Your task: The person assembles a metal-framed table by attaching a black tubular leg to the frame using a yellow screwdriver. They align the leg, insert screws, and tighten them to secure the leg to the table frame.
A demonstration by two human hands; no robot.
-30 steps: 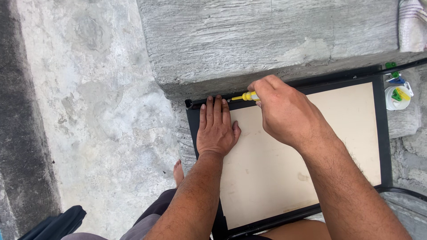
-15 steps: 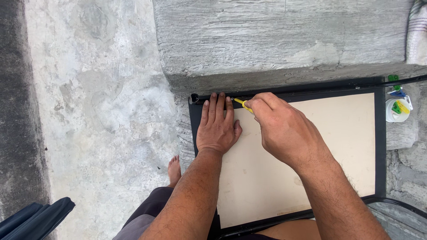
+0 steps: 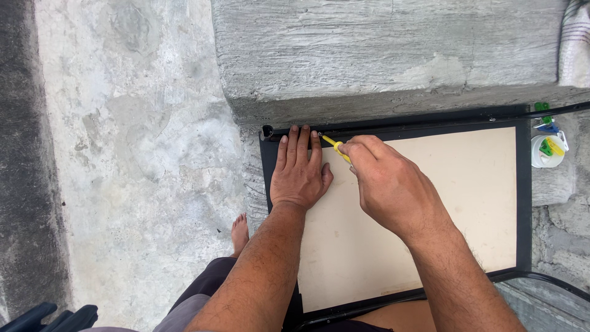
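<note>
The right hand [image 3: 393,187] was closed around a yellow-handled screwdriver [image 3: 337,147], its grip wrapped so fully over the handle that only a short yellow length and the metal shank showed past the fingers. The shank ran toward 10 o'clock from the knuckles, and the tip met the black frame [image 3: 393,130] just beside the left fingertips; I could not make out a screw head at that point.

The left hand [image 3: 299,172] held nothing. It lay flat, palm down, fingers together and pointing to 12 o'clock, spanning the frame's top rail and the beige panel [image 3: 442,209]. I judged this to be a bracing grip: pressing the panel down near its corner would keep it from shifting under the tool's push.

The panel sat inside the frame, which rested against a rough concrete ledge [image 3: 381,55] at 12 o'clock. An open tube end [image 3: 267,131] showed at the frame's 10 o'clock corner.

At 3 o'clock from the hands, just past the frame's right rail, stood a small round white container [image 3: 546,154] holding green and yellow pieces. A striped cloth [image 3: 574,43] hung at the 1 o'clock edge. A bare foot [image 3: 239,233] rested on the concrete floor [image 3: 135,154] at 8 o'clock.
</note>
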